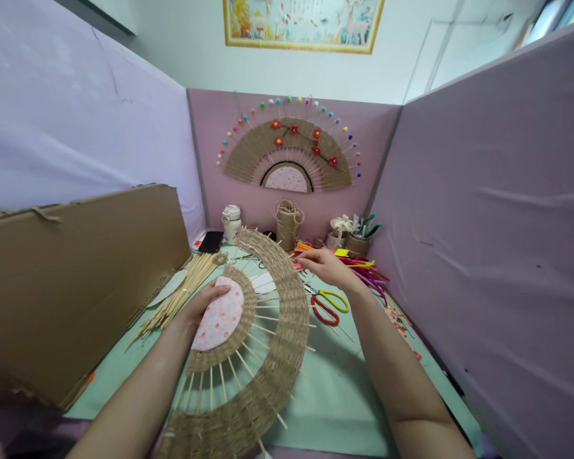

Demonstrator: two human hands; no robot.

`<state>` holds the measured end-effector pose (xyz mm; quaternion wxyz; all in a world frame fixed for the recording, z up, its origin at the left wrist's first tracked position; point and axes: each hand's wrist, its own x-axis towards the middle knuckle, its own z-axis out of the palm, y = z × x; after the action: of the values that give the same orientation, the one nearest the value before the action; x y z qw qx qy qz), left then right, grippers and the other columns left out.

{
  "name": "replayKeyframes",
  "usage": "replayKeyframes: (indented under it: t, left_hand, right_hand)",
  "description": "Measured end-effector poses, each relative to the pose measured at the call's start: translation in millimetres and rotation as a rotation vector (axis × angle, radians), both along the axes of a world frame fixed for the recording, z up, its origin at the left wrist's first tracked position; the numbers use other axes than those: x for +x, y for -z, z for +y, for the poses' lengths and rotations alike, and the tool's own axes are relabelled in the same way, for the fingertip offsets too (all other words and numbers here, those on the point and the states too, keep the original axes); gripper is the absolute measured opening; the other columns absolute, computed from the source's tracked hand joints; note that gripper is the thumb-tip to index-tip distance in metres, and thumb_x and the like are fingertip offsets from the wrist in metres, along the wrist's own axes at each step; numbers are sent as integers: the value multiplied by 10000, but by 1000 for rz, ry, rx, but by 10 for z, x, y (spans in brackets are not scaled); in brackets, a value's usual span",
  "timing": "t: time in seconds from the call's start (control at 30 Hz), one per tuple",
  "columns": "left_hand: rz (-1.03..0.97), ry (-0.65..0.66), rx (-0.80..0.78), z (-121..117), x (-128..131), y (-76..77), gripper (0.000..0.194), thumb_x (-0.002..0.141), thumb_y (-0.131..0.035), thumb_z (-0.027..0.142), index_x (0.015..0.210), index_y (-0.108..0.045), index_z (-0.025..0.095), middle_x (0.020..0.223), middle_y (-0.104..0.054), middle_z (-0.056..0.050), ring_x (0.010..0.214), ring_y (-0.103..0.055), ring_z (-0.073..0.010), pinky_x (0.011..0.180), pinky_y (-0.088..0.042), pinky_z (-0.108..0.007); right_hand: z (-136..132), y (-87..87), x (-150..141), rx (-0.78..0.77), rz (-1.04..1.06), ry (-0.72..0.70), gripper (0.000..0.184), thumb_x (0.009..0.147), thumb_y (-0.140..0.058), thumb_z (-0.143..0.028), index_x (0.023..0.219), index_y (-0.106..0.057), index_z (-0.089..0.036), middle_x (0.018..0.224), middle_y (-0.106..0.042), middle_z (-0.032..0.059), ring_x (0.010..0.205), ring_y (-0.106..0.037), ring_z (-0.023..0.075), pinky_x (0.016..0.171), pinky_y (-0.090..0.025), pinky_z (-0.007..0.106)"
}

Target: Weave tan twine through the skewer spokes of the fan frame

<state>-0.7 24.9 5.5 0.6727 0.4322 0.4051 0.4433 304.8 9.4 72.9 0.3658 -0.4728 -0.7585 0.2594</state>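
A half-round woven fan of tan twine on thin wooden sticks is held up, tilted, over the table. My left hand is closed on its centre, the thumb lying on the pink patterned half-circle. My right hand is at the fan's outer edge, fingers pinched near the protruding stick ends; what lies between the fingertips is too small to make out. Scissors with one red and one yellow handle lie on the table below the right hand.
A cardboard sheet stands at the left beside a bundle of wooden sticks. Behind are a phone, a white jar, a twine spool and a pen pot. Colourful pipe cleaners lie right. A decorated fan hangs behind.
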Motion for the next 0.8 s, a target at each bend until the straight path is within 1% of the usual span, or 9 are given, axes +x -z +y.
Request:
replayKeyframes:
  t: [0.07,0.17,0.27,0.37,0.5,0.7,0.8]
  left_hand:
    - [16,-24,-3,18,-16,-15,268,537,-775,199,719,-585,149,557,-647,4,443,-586,-127,438,-449,-212]
    - [37,-58,0,46,-40,-14,224,548,-763,173,684,-588,147,543,-641,5,431,-575,-118,432,-438,-203]
    - [41,-34,4,66,-54,5,211,573,-753,172,698,-587,142,544,-647,-4,419,-573,-117,410,-428,-196]
    - [31,-6,1,77,-48,16,190,617,-728,172,734,-582,135,532,-646,-10,400,-567,-116,388,-420,-188]
    - [11,-54,6,85,-25,14,152,642,-696,127,728,-570,128,521,-646,-18,394,-576,-121,388,-435,-186]
    - [-70,-93,-11,91,-24,21,83,682,-646,82,742,-599,114,571,-677,-52,435,-619,-149,415,-485,-210]
    - [-98,-129,-85,60,-19,-19,36,719,-600,77,737,-616,104,577,-684,-73,443,-633,-169,432,-510,-236]
  right_hand:
    - [35,46,-43,41,-30,-23,354,843,-470,-419,880,-679,-136,780,-633,43,712,-531,143,655,-401,254]
    - [75,109,-89,93,-84,-12,343,863,-446,-395,890,-683,-148,798,-649,47,745,-551,161,681,-407,264]
    - [93,143,-96,161,-163,39,291,867,-457,-330,869,-685,-149,801,-649,53,743,-554,158,679,-396,255]
    - [98,153,-88,268,-261,99,207,844,-496,-239,811,-680,-149,801,-638,57,755,-552,152,689,-385,247]
    - [103,163,-97,400,-314,175,147,818,-523,-154,809,-669,-154,821,-618,59,750,-546,135,690,-383,236]
    - [100,167,-96,418,-231,147,153,815,-518,-146,830,-668,-168,828,-643,55,778,-562,142,712,-400,245]
    - [93,149,-84,391,-174,147,149,820,-521,-189,831,-669,-174,826,-658,50,762,-567,144,707,-405,254]
